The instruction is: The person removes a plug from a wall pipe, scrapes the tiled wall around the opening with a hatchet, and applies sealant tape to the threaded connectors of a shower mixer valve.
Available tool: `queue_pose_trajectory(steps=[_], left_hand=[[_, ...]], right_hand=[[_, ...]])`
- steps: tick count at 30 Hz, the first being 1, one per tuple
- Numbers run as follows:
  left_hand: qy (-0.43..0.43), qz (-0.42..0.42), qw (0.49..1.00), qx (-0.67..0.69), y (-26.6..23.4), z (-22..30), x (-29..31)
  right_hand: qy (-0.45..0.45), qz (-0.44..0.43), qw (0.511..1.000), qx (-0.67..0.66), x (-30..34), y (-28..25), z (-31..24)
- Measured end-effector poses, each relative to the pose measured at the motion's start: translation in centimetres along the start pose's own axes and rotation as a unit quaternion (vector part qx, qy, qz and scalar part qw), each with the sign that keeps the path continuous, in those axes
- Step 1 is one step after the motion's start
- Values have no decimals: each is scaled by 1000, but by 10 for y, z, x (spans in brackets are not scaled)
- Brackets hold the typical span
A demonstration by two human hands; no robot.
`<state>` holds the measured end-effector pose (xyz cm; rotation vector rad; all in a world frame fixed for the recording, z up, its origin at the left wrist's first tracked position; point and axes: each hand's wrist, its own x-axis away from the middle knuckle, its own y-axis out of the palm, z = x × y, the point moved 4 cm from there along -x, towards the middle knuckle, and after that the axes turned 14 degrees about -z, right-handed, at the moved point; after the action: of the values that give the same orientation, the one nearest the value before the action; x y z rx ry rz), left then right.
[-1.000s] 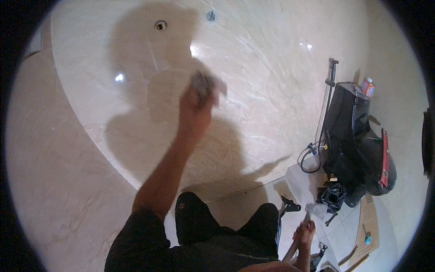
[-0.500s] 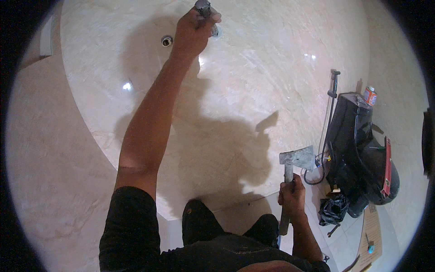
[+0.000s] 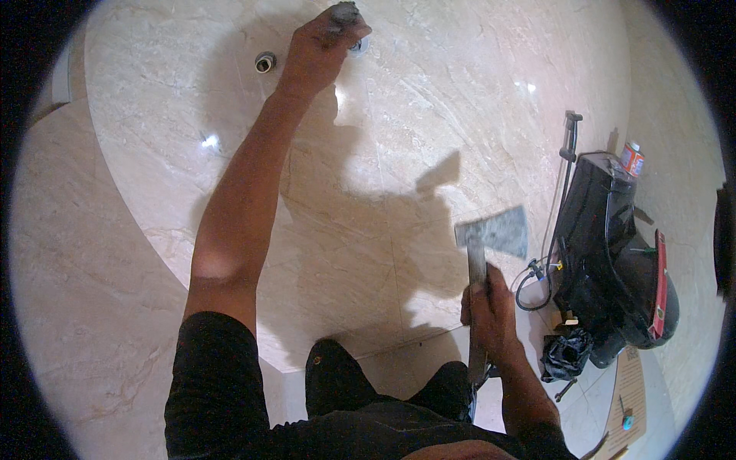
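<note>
My left arm reaches up to the marbled wall tile, and my left hand (image 3: 316,54) is closed round a stubby, dark grey metal piece (image 3: 345,14). Its exact kind is hidden by the fingers. Just below that hand is a round pipe opening (image 3: 358,47) in the tile; whether the piece touches it, I cannot tell. To its left sits a second round pipe fitting (image 3: 265,63). Lower right, my right hand (image 3: 492,316) grips a hatchet (image 3: 494,231) by its handle, the broad grey head upward and apart from the wall fittings.
A glossy black toilet (image 3: 594,222) stands at the right, with a red spirit level (image 3: 659,284) and an orange-and-white can (image 3: 632,159) on it. Beside it are a hand sprayer (image 3: 570,138) with its hose, a black plastic bag (image 3: 566,354) and some cardboard (image 3: 625,402).
The hatchet in my right hand has risen and shifted slightly left, its head tilting. My left hand stays by the pipe opening, still holding the grey piece; the view has shifted a little.
</note>
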<state>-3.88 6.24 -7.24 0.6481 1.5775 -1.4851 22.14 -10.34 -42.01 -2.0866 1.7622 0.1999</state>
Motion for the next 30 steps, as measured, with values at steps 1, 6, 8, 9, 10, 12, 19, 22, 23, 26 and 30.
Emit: queue_pose_trajectory(steps=[1,6,8,9,10,12,19,22,23,26,30], left_hand=[[11,-12,1000,-22,-3,-1,3],[81,6,980,-179,10,13,1],[61,-20,986,-156,6,14,-1],[65,-12,985,-158,6,15,-2],[70,-12,978,-195,10,12,-1],[33,2,975,-219,11,16,2],[-3,-76,963,-260,11,13,-4],[33,-81,966,-245,-6,10,-2],[37,-84,965,-244,-4,8,-2],[22,-54,961,-271,2,11,-2],[12,-58,963,-262,2,19,-1]], right_hand=[[-32,-15,999,-7,-11,6,-16],[-258,36,945,196,-67,-7,-121],[-338,88,914,207,-79,-3,-173],[-360,113,907,185,-83,-3,-191],[-443,149,863,193,-89,0,-207],[-515,191,809,208,-108,4,-220],[-399,151,854,298,-131,6,-243],[-429,166,863,209,-104,0,-244],[-440,172,863,181,-99,-6,-242],[-454,151,863,162,-92,-16,-233],[-394,101,909,91,-80,-23,-227]])
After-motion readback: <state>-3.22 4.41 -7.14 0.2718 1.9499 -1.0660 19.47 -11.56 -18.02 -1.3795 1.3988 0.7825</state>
